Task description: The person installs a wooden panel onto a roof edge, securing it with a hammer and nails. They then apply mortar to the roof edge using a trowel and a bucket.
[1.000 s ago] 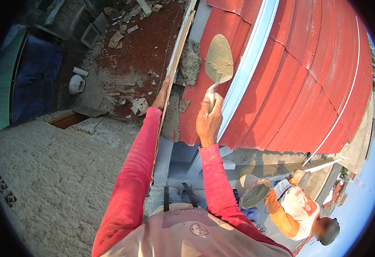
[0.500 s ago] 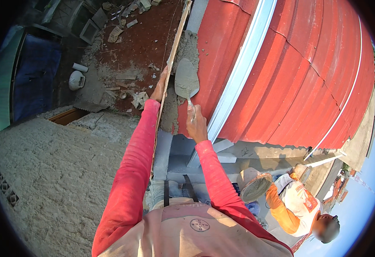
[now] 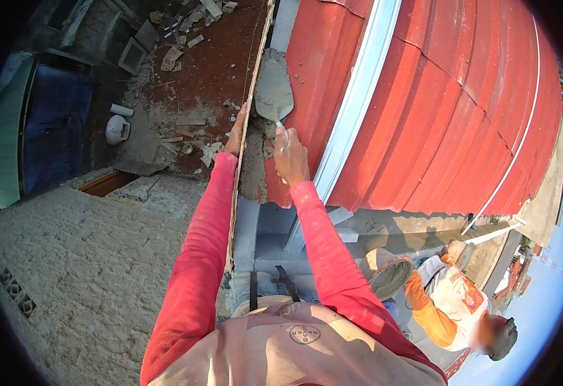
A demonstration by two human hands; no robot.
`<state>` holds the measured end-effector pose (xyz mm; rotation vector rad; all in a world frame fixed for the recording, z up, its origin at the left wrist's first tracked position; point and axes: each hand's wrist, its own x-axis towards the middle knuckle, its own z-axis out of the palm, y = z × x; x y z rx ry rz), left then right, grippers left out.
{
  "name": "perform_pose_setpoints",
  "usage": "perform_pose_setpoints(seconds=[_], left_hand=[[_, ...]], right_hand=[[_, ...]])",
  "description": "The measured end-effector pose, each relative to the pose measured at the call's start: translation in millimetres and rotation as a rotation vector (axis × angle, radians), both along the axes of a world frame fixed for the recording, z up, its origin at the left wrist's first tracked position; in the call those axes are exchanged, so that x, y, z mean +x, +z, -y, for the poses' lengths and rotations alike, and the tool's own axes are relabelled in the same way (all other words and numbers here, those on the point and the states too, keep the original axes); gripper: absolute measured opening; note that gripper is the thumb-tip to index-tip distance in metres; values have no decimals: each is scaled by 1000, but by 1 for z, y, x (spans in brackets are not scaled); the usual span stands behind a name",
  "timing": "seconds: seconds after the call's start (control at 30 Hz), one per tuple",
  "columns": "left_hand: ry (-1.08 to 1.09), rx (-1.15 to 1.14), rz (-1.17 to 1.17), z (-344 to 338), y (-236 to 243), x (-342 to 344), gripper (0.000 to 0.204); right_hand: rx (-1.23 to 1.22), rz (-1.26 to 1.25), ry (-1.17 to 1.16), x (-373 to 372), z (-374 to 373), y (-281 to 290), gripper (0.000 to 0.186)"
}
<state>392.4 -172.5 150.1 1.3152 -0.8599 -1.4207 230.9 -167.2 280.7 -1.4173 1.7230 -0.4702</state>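
My right hand (image 3: pixel 290 157) is closed round the handle of a trowel (image 3: pixel 273 96). Its mortar-smeared blade lies on a strip of wet grey mortar (image 3: pixel 253 170) along the top of the wall, beside the red roofing. On the left, a long thin wooden board (image 3: pixel 250 96) stands on edge against the mortar. My left hand (image 3: pixel 235 134) holds that board from its outer side, with some fingers partly hidden by it. Both forearms are in red sleeves.
Red corrugated roofing (image 3: pixel 423 122) and a pale blue metal bar (image 3: pixel 356 96) are to the right. Lower right, a person (image 3: pixel 452 302) in orange sleeves is beside a bucket of mortar (image 3: pixel 391 278). Left, the ground drops away, with rubble (image 3: pixel 172 58) and a white tank (image 3: pixel 118 128).
My right hand and the trowel have moved farther away and slightly left along the mortar strip. My left hand stays on the board. The view has shifted a little.
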Motion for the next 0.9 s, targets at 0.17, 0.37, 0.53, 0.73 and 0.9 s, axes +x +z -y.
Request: perform_pose_setpoints(seconds=[0.17,0.37,0.53,0.73,0.9], left_hand=[[36,4,-103,-3,-23,11,72],[-12,86,-49,4,-33,14,73],[-33,157,-16,12,-33,19,74],[-75,209,48,19,-25,1,75],[-59,227,109,17,-12,16,75]], right_hand=[[-4,9,14,-28,-133,-5,31],[52,-349,-399,-226,-292,112,38],[423,-1265,-333,-390,-359,211,35],[539,-1288,-232,-487,-402,93,35],[561,-789,-390,-470,-424,58,47]])
